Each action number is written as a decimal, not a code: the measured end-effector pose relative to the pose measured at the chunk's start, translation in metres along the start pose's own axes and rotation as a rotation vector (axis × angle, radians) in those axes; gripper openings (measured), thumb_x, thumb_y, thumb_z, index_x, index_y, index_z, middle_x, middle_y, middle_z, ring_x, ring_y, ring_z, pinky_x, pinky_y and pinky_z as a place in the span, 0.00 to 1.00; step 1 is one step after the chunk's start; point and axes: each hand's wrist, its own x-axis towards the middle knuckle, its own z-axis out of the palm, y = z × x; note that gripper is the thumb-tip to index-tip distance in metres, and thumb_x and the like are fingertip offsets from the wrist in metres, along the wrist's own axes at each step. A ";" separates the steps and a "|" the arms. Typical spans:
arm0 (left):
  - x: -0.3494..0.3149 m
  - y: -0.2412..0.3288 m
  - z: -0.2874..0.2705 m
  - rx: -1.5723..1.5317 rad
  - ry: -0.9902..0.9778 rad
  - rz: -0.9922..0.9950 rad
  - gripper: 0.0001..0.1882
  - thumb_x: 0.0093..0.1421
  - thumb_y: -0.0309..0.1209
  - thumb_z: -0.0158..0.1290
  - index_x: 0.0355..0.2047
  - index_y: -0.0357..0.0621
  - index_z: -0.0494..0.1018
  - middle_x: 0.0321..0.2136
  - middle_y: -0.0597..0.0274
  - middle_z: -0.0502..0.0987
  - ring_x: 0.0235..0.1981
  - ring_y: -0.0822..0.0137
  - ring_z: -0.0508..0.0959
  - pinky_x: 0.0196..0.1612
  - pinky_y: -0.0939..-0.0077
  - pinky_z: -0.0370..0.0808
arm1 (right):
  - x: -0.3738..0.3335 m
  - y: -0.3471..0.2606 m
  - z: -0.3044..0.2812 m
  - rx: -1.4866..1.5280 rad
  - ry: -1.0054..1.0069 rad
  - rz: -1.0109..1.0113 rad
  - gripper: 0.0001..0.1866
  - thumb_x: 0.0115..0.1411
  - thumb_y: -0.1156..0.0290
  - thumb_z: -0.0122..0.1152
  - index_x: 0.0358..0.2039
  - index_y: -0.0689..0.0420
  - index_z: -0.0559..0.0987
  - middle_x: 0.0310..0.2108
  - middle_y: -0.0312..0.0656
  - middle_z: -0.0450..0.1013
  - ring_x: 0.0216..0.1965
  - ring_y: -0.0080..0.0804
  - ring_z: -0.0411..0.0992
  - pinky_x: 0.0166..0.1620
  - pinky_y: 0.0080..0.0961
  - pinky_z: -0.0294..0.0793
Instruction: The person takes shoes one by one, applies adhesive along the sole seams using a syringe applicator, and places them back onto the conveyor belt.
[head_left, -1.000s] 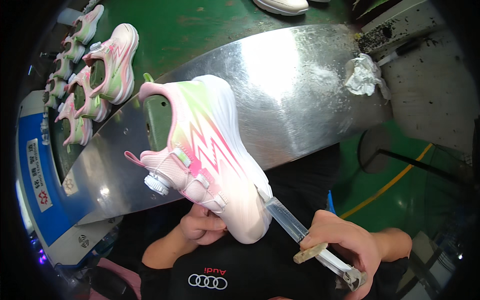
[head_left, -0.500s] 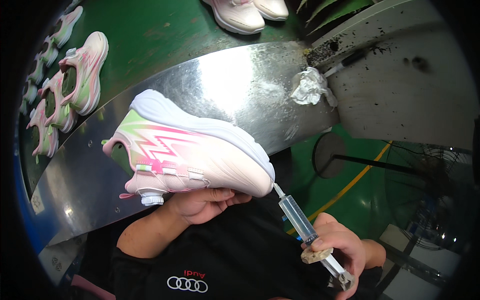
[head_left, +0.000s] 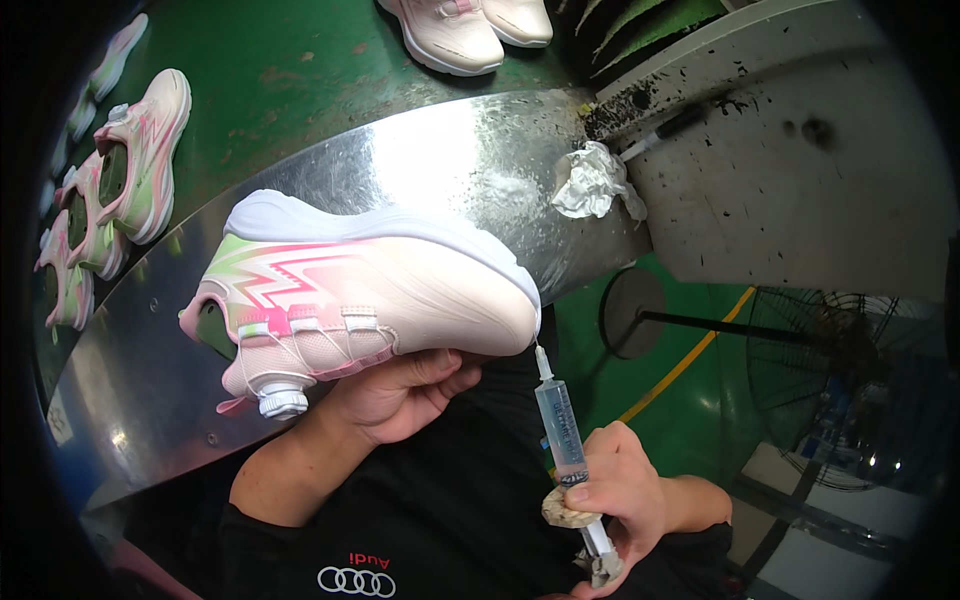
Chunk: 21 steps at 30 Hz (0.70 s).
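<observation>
A pink, cream and green sneaker (head_left: pixel 400 285) is held on its side, its white sole toward the far side and its toe to the right. My left hand (head_left: pixel 405 395) grips it from beneath the forefoot; part of the fingers is hidden behind the shoe. A white dial (head_left: pixel 283 398) hangs from the lacing side. In my right hand (head_left: pixel 610 480) is a clear syringe (head_left: pixel 562 425), nearly upright, with a worn wrapped collar and padded plunger end. Its thin tip reaches the toe edge, near where sole and upper meet.
A metal ledge (head_left: pixel 330 165) runs behind the shoe, with crumpled white paper (head_left: pixel 592 182) and a dark-handled tool (head_left: pixel 668 132) at its right. Several similar sneakers (head_left: pixel 150 160) stand on the green surface at left, a pair (head_left: pixel 450 35) at the far side. A fan (head_left: pixel 830 380) stands right.
The sneaker has shifted left in the view and its toe has tipped slightly. The syringe has swung more upright and moved left, its tip staying by the toe. Both grips are kept.
</observation>
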 end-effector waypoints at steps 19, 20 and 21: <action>0.007 0.004 0.014 -0.075 -0.236 0.028 0.19 0.60 0.28 0.52 0.52 0.43 0.66 0.50 0.53 0.71 0.52 0.59 0.72 0.43 0.78 0.79 | 0.006 0.023 0.029 -0.505 0.061 -0.185 0.40 0.40 0.42 0.68 0.48 0.54 0.70 0.36 0.38 0.69 0.29 0.31 0.59 0.32 0.26 0.55; 0.007 0.005 0.014 -0.073 -0.229 0.023 0.20 0.60 0.29 0.52 0.52 0.43 0.65 0.50 0.53 0.71 0.52 0.59 0.72 0.43 0.78 0.79 | 0.007 0.023 0.030 -0.521 0.071 -0.190 0.40 0.40 0.42 0.68 0.48 0.54 0.70 0.36 0.39 0.69 0.29 0.31 0.59 0.32 0.26 0.55; 0.007 0.006 0.014 -0.072 -0.236 0.024 0.20 0.60 0.29 0.52 0.52 0.43 0.65 0.50 0.53 0.71 0.52 0.59 0.72 0.43 0.78 0.79 | 0.008 0.023 0.031 -0.528 0.071 -0.193 0.40 0.40 0.42 0.68 0.48 0.54 0.70 0.36 0.39 0.69 0.29 0.31 0.59 0.32 0.26 0.55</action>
